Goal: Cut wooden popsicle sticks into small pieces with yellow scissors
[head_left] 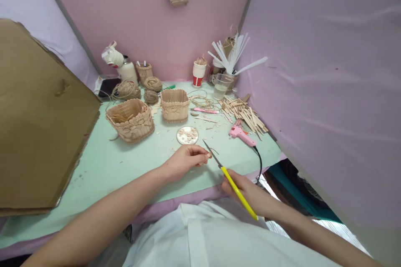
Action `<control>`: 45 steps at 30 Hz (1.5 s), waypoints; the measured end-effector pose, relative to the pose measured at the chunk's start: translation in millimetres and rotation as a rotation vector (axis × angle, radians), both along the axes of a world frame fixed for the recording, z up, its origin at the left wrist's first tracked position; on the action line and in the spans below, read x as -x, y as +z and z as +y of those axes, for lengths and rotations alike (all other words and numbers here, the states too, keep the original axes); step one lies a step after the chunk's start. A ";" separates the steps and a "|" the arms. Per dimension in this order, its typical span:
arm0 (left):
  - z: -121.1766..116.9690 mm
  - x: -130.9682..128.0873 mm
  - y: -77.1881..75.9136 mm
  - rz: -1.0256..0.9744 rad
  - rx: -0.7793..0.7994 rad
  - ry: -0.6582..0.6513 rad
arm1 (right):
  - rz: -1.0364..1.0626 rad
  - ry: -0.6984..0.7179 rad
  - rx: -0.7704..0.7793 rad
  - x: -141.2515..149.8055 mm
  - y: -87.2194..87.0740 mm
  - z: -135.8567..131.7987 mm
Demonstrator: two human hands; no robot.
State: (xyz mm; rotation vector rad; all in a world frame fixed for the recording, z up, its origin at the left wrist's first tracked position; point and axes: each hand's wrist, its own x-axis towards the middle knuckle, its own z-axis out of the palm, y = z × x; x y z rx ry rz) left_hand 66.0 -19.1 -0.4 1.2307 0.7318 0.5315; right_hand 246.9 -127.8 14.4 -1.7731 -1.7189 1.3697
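Observation:
Near the table's front edge, my left hand [189,159] pinches a small piece of wooden stick [209,155] between thumb and fingers. My right hand [242,190] is closed on yellow-handled scissors [235,190], whose blades point up and left beside the stick piece. Whether the blades touch the wood I cannot tell. Just beyond my left hand lies a round white dish [187,142] with small wood chips [188,134] in it. Two wooden baskets, a left one [138,127] with stick pieces inside and a right one [174,113], stand farther back.
A pink glue gun [241,133] lies on the right, its black cord running off the front edge. Behind it spreads a pile of wooden sticks [247,114]. Twine balls [127,90], a paper cup [199,75] and a plastic cup [220,88] stand at the back. Cardboard [40,125] leans at left.

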 end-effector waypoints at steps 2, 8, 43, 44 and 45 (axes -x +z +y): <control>-1.9 -1.1 0.5 0.005 -0.024 -0.016 | -0.017 0.013 -0.002 0.4 0.9 0.0; -1.3 0.2 1.3 0.036 -0.037 -0.061 | -0.047 0.025 0.001 -1.2 3.8 1.6; 8.6 5.5 -6.5 -0.034 0.193 -0.077 | 0.198 -0.123 -0.075 -10.3 1.9 0.3; 8.5 5.4 -6.7 -0.045 0.209 -0.080 | 0.198 -0.137 -0.082 -10.4 1.5 3.4; 8.4 5.3 -6.6 -0.063 0.223 -0.087 | 0.189 -0.162 -0.107 -10.0 1.5 7.3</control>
